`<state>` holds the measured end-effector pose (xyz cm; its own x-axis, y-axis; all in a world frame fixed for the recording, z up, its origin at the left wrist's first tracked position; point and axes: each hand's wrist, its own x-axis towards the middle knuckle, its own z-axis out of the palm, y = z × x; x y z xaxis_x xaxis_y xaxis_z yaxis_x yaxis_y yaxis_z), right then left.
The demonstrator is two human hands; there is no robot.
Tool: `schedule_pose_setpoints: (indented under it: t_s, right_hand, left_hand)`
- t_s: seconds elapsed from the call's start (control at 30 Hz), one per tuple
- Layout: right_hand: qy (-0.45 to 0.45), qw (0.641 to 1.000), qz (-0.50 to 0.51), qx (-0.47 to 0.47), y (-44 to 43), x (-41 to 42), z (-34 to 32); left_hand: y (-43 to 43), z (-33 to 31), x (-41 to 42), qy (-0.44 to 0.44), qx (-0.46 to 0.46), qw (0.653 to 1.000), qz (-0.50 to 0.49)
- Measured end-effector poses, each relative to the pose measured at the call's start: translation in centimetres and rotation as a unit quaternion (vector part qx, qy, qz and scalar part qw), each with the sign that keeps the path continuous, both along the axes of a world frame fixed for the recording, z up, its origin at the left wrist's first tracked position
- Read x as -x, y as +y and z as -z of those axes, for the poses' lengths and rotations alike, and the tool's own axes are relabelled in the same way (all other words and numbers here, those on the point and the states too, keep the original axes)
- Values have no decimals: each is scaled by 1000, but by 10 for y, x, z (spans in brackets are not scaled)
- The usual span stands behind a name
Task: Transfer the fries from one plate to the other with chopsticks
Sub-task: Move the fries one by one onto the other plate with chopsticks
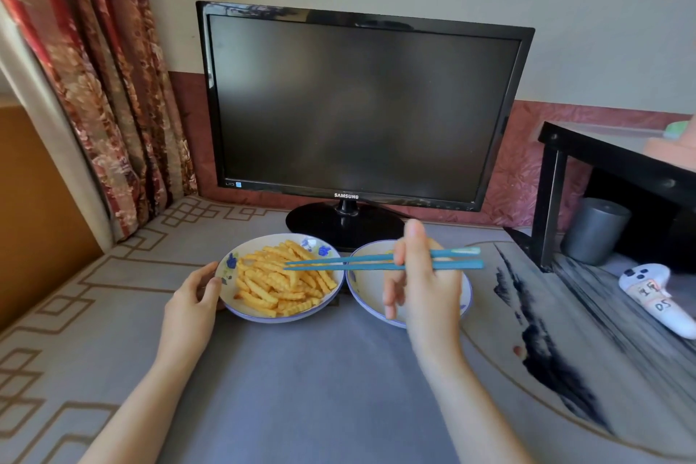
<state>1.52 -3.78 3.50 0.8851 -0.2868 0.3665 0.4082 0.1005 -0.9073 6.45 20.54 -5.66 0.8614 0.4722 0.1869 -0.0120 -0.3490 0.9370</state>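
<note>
A white plate with blue flowers (229,271) holds a heap of crinkle-cut fries (282,279). Touching its right side is a second white plate (367,288), and no fries show in the part I can see. My right hand (422,275) hovers over that second plate and grips a pair of blue chopsticks (361,262). Their tips point left and lie just above the fries, with nothing between them. My left hand (192,298) grips the left rim of the fries plate.
A black Samsung monitor (357,105) stands just behind the plates, its base (312,222) close to their far rims. At the right are a black shelf (602,169), a grey cup (591,230) and a white controller (655,294). A curtain (94,87) hangs at the left.
</note>
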Motion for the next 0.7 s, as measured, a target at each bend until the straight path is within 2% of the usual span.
schedule_pose_setpoints:
  t_s: [0.13,0.33,0.5,0.6,0.7]
  right_hand:
    - [-15,998,-60,17,34,-11,3]
    - [13,993,-80,85,56,-20,9]
    - [-16,992,-93,87,48,-18,13]
    - [-31,993,-87,70,34,-15,11]
    - [-27,997,-39,63,9,-11,6]
  left_hand:
    - [0,0,0,2,-1,1000,1]
    - [2,1,0,7,5,1000,1]
    - [1,0,0,10,6,1000,0]
    - [0,-1,0,12,7,1000,0]
    - [-1,-2,1,9,9,1000,0]
